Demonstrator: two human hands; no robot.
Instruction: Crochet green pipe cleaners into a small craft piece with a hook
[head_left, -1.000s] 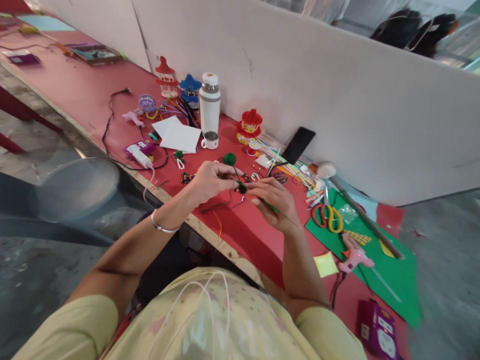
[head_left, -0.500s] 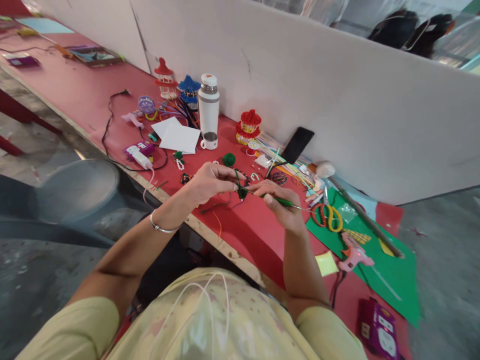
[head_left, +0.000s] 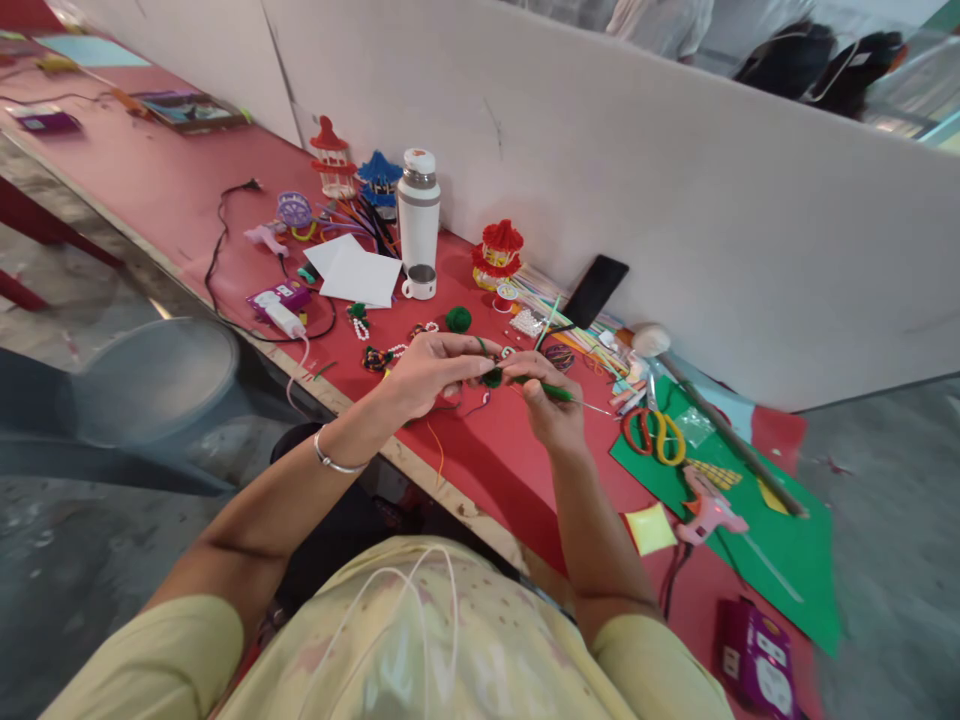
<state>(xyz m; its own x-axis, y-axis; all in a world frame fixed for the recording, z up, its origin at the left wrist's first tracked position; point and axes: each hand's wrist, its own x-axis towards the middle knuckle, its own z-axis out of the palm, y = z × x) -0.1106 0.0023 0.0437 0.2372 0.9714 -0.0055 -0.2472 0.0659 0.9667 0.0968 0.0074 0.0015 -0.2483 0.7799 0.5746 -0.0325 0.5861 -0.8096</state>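
My left hand (head_left: pixel 431 375) pinches a small dark green crochet piece (head_left: pixel 492 378), with a strand of green yarn running over the fingers. In my right hand (head_left: pixel 553 410) is a crochet hook (head_left: pixel 558 393) with a green handle; its thin metal shaft sticks out to the right. The hook's tip meets the piece between both hands, where fingers partly hide it. Just behind the hands lies a ball of green yarn (head_left: pixel 458 319). Left of them rest a green tassel-like piece with white beads (head_left: pixel 360 325) and a dark multicoloured beaded piece (head_left: pixel 375 358).
A white bottle (head_left: pixel 418 225) stands behind, beside white paper (head_left: pixel 360 277). Small red model pavilion (head_left: pixel 498 250), phone (head_left: pixel 596 290) and loose straws lie along the partition. Scissors (head_left: pixel 664 435), a mallet (head_left: pixel 651 340) and a pink glue gun (head_left: pixel 709 510) are on the right.
My right hand has moved a little left and closer to my left hand. My left hand has shifted slightly right, and the fingers now cover more of the green piece.
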